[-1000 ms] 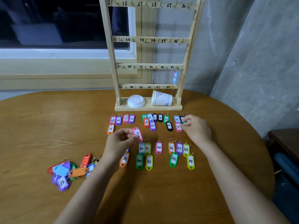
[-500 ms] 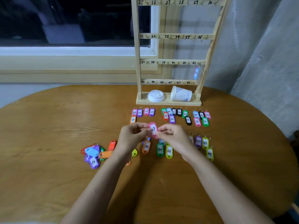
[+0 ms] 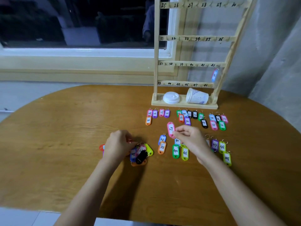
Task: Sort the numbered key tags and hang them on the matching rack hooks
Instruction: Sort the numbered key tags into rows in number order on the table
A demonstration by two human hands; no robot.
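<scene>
Across the wooden table I see the rack at the far edge, a blue tag hanging under its 42. My right grip pinches the pink tag 27 just above the sorted rows. My left grip curls onto the loose pile; I cannot tell whether it holds anything.
</scene>
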